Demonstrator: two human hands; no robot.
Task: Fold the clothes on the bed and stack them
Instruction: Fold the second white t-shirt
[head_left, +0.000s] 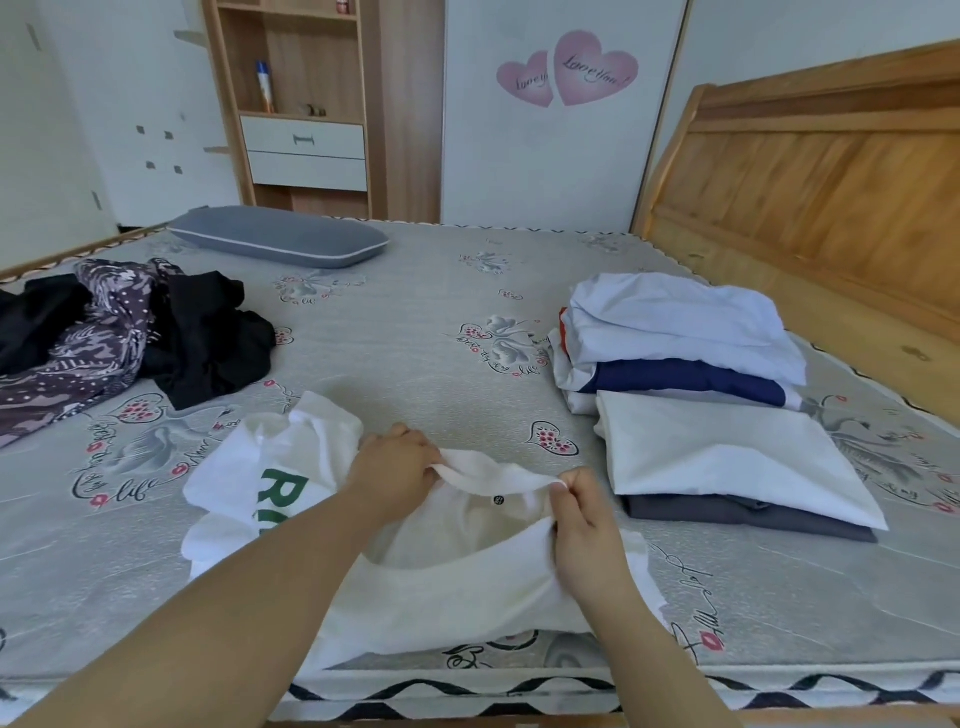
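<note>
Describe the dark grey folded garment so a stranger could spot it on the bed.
Start at the wooden headboard on the right and come down to the two piles of folded clothes. In the nearer pile, the dark grey folded garment lies at the bottom, under a flat white folded piece; it is that pile's only dark layer.

On the bed, a T-shirt lies at six o'clock, unfolded clothes at ten, a pillow at eleven, folded stacks at two.
</note>
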